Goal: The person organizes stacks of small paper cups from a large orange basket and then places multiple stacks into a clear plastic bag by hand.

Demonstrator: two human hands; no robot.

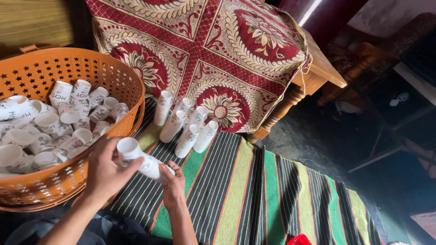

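Dark cloth (91,229) is lying nearest, under the forearms, at the near edge of the striped mat (236,190). Just beyond it, the left hand (105,170) is curling its fingers around the open mouth end of a short stack of white paper cups (141,161), thumb and fingertips pinching the rim of the top cup. The right hand (174,185) is cupping the closed end of that stack from below, its fingers pressed together along the underside. The stack is lying tilted across both hands, above the mat and just beside the rim of the orange perforated basket (119,75).

To nest cups cleanly, a light grip looks wise: thin paper walls crush easily, so pressing straight along the stack's axis, with the right hand bracing the base, should be keeping the column true.

Loose white cups (68,113) are filling the basket at the mat's left edge, jumbled at every angle. Farther along, several finished cup stacks (186,124) are lying side by side on the mat, leaning against the red and cream patterned cloth (204,50) that is draping over a wooden table (318,72).

Open mat is stretching to the right of the hands, well apart from the stacks, giving plenty of room. The basket rim is crowding the left hand closely, and the lying stacks look ready to roll if nudged.
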